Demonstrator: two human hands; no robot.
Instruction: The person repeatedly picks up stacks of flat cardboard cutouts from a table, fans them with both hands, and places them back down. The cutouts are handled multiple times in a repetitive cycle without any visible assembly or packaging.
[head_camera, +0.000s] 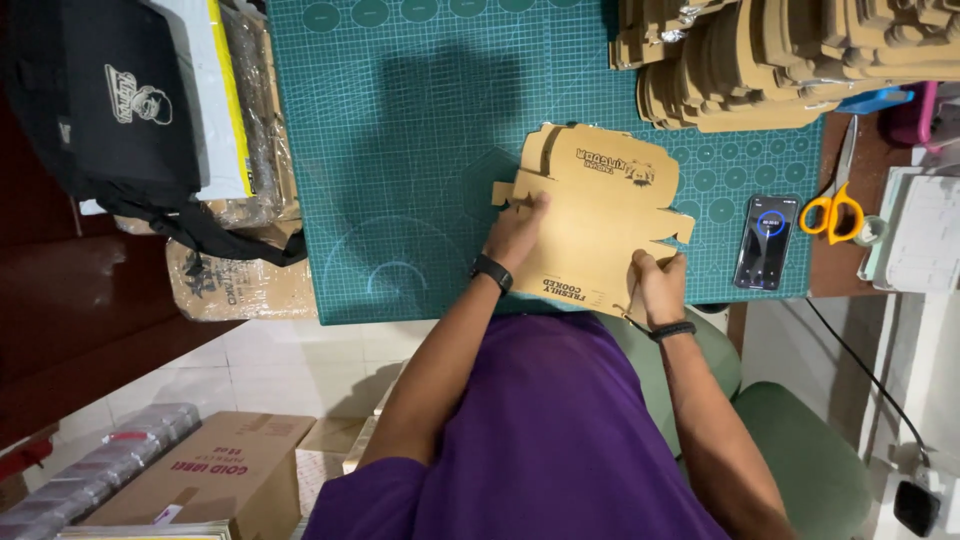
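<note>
Purple shirt (540, 440) fills the near view, both forearms reaching out from it. Right hand (660, 285) pinches the near right edge of a flat die-cut cardboard box blank (600, 215), fingers closed on it. Left hand (515, 232) presses flat and open on the blank's left side, gripping nothing. That blank lies on a green cutting mat (400, 150) near the desk's front edge. Just right rests a smartphone (765, 242), then orange-handled scissors (835, 205). Stacked cardboard blanks (780, 60) crowd the far right corner.
</note>
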